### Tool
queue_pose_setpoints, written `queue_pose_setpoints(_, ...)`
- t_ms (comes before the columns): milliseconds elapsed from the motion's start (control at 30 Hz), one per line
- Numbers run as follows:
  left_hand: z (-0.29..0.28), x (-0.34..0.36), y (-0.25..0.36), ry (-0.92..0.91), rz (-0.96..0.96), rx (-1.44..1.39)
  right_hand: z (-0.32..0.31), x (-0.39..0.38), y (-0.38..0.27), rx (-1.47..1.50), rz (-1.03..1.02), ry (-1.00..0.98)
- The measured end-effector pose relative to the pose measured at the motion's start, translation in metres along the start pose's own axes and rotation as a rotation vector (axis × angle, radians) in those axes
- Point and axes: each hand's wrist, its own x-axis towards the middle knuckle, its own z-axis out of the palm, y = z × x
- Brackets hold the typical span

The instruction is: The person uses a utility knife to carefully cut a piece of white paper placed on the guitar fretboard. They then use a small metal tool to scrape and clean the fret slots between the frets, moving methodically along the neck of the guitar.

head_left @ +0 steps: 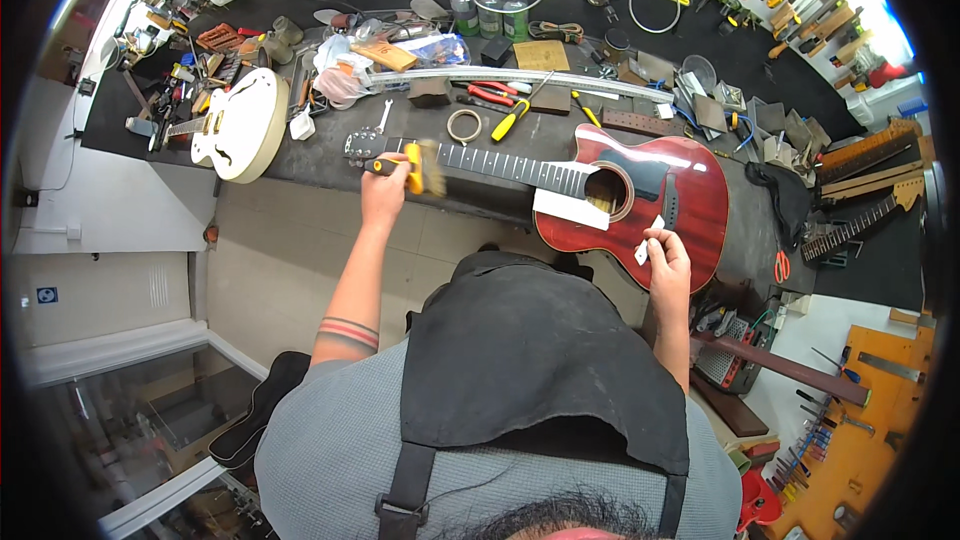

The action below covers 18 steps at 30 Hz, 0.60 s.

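Note:
A dark red acoustic guitar (pixel 700 230) lies across the bench, its neck pointing left. Near the headstock (pixel 362 145), my left hand (pixel 388 188) is closed around a brush (pixel 432 170) with a yellow and dark body and tan bristles; the bristles are at the fretted neck. My right hand (pixel 669 258) is over the guitar's body, below the bridge, its fingers pinching a small white piece (pixel 645 243) of paper or cloth. A white sheet (pixel 570 208) covers part of the top beside the soundhole (pixel 607 190).
A cream hollow-body guitar (pixel 240 125) lies at the left. Behind the neck are a roll of tape (pixel 464 126), a yellow screwdriver (pixel 511 121), red-handled pliers (pixel 490 93) and a long metal ruler (pixel 530 78). Spray bottles (pixel 490 15) stand farther back. Red scissors (pixel 782 266) lie right.

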Motion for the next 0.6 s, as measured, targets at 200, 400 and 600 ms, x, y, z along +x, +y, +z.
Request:
queue_pose_setpoints(200, 0.019, -0.007, 0.026, 0.145, 0.079, 0.184, -0.02, 0.006, 0.009, 0.049, 0.029, -0.033)
queue_pose_setpoints(400, 0.082, -0.044, 0.08, -0.27, -0.127, -0.248, -0.039, 0.022, 0.016, 0.082, -0.026, 0.021)
queue_pose_setpoints(600, 0.165, -0.118, 0.173, -0.673, -0.109, -0.547, -0.027, 0.041, 0.002, 0.141, 0.061, -0.053)
